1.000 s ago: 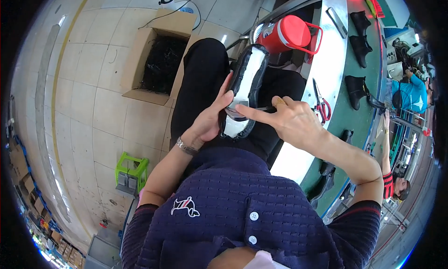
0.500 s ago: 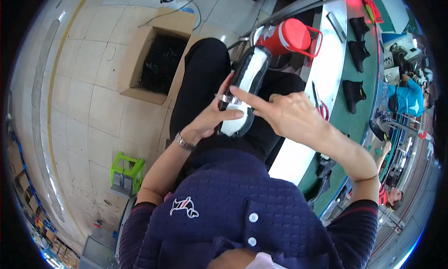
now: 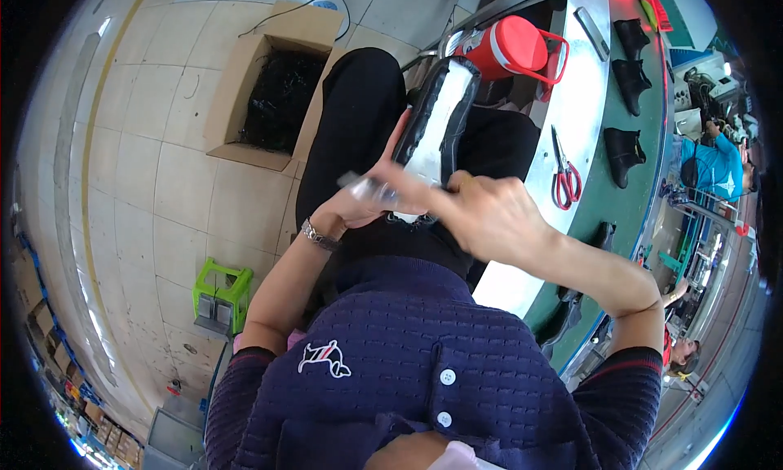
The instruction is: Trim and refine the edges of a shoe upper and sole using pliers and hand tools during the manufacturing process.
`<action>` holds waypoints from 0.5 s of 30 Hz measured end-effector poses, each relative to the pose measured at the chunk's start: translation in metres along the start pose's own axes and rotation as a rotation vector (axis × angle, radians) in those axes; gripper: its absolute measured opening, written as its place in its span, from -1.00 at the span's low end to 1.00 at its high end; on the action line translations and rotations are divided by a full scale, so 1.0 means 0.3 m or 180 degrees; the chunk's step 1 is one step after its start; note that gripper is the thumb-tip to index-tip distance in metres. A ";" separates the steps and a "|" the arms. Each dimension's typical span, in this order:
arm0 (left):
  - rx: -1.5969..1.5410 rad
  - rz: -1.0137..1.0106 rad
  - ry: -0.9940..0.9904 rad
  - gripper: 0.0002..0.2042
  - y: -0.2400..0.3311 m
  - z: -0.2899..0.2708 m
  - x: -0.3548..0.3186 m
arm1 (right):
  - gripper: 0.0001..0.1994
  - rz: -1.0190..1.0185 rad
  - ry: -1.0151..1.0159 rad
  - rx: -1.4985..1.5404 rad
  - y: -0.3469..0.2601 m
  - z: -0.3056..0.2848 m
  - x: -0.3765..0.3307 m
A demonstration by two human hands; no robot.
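A black shoe upper (image 3: pixel 447 111), turned bottom up, lies over my lap with a white strip along its underside and dark edges folded in around it. My left hand (image 3: pixel 352 211) grips its near end from the left side, the fingers partly hidden beneath. Across that near end reaches my right hand (image 3: pixel 493 221), index finger stretched to the left, the others curled. A small shiny metal tool (image 3: pixel 371 191), smeared by motion, shows at its fingertip, over my left hand; its kind is unclear.
An open cardboard box (image 3: pixel 224 115) with black scraps stands on the floor left of my knees. To the right are a red jug (image 3: pixel 522 44), red-handled scissors (image 3: pixel 566 184) on a white ledge, and black ankle boots (image 3: pixel 624 156) on a green belt. A green stool (image 3: pixel 222 286) stands lower left.
My right hand and the metal tool have moved left and slightly down, toward the near end of the shoe upper. My left hand still holds the upper, which has shifted slightly upward in view.
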State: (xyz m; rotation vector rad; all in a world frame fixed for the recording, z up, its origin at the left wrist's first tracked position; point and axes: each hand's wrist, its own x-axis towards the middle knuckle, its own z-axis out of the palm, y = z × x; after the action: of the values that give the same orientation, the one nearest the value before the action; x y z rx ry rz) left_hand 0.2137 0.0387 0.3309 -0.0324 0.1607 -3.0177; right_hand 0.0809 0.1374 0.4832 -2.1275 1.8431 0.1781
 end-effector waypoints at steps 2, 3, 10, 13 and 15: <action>0.2023 -0.0596 0.0793 0.23 0.017 0.018 0.003 | -0.18 0.0322 -0.0279 -0.0247 0.023 0.020 0.018; 0.2027 -0.0597 0.0789 0.23 0.020 0.000 0.010 | -0.18 0.0232 -0.0386 -0.0303 0.009 0.009 -0.002; 0.2172 -0.0704 0.0793 0.22 0.018 0.009 0.003 | -0.30 0.0693 -0.0237 -0.0067 0.028 0.055 -0.009; 0.2187 -0.0887 0.1120 0.25 0.032 0.048 -0.016 | -0.27 0.0332 -0.0240 0.0023 0.007 -0.007 -0.023; 0.2101 -0.0494 0.0894 0.25 0.008 -0.053 -0.005 | -0.28 -0.0125 0.0346 0.0408 -0.014 0.014 -0.048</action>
State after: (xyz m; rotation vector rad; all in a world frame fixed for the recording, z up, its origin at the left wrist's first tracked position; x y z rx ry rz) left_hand 0.2149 0.0382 0.3148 0.4530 -0.8443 -3.0417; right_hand 0.0831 0.1526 0.4842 -2.1206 1.8174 -0.0648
